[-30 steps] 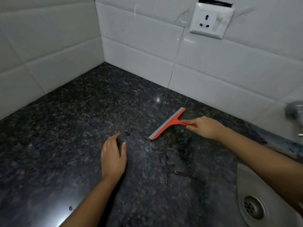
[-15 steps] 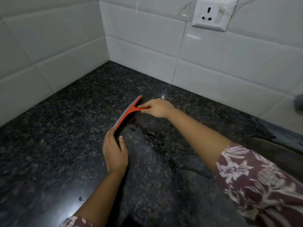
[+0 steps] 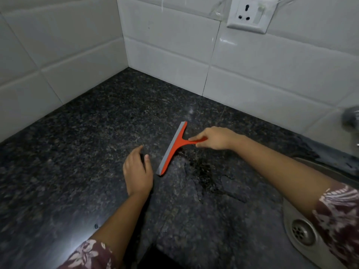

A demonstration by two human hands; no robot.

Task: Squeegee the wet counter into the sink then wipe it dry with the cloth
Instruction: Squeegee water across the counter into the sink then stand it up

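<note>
My right hand point(image 3: 216, 137) grips the handle of a red squeegee point(image 3: 172, 149) with a grey blade, which rests on the dark speckled granite counter point(image 3: 81, 136). The blade runs diagonally from upper right to lower left. My left hand point(image 3: 137, 170) lies flat on the counter just left of the blade's lower end, fingers apart and holding nothing. A wet patch point(image 3: 204, 171) glistens on the stone right of the blade. The steel sink point(image 3: 291, 216) with its drain point(image 3: 300, 231) sits at the lower right, partly hidden by my right forearm. No cloth is in view.
White tiled walls point(image 3: 174, 45) meet in a corner behind the counter. A wall socket point(image 3: 249, 14) is mounted at the upper right. A blurred metal tap point(image 3: 351, 117) shows at the right edge above the sink.
My right hand drew the squeegee from beside my left hand's fingertips back toward the right, nearer the sink. My left hand stayed flat on the counter.
</note>
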